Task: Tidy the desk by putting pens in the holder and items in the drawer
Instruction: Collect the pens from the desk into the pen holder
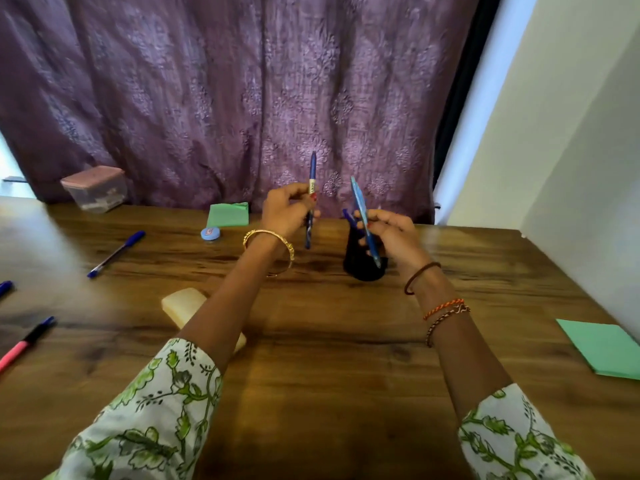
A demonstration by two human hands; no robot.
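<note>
Black cylindrical pen holder (pixel 360 268) stands on the brown wood-grain desk (pixel 311 341), directly below and behind the right hand (pixel 393 237); a dark blue pen cap (pixel 347 216) shows above its rim, just left of that hand's fingers.

Right hand: thumb and fingers pinch a light blue pen (pixel 363 220) about mid-barrel. Pen is tilted, upper end leaning left and away, lower tip down in front of the holder's right side. Whether the tip is inside the holder or only in front of it cannot be told.

Left hand (pixel 285 211): fingers curled round a dark blue pen with a white label band (pixel 311 199), held nearly upright. Its top stands well above the grip; its lower end hangs below the fingers, clear of the desk. This pen is just left of the holder, apart from the light blue pen.

Left of the left-hand grip, on the desk: a small round blue-lidded tin (pixel 210 234) and a green sticky-note pad (pixel 228 214) behind it. Further left: a blue capped ballpoint with a clear barrel (pixel 116 254), lying diagonally. At the far left edge: another blue pen end (pixel 5 288) and a pink marker with a dark cap (pixel 26 342).

Under the left forearm: a cream rectangular block (pixel 183 304), partly hidden.

Far right of the right-hand grip: a green paper stack (pixel 602 351) at the desk edge.

Back left: a clear plastic box with a pink lid (pixel 95 188), against the purple patterned curtain (pixel 225 98).
</note>
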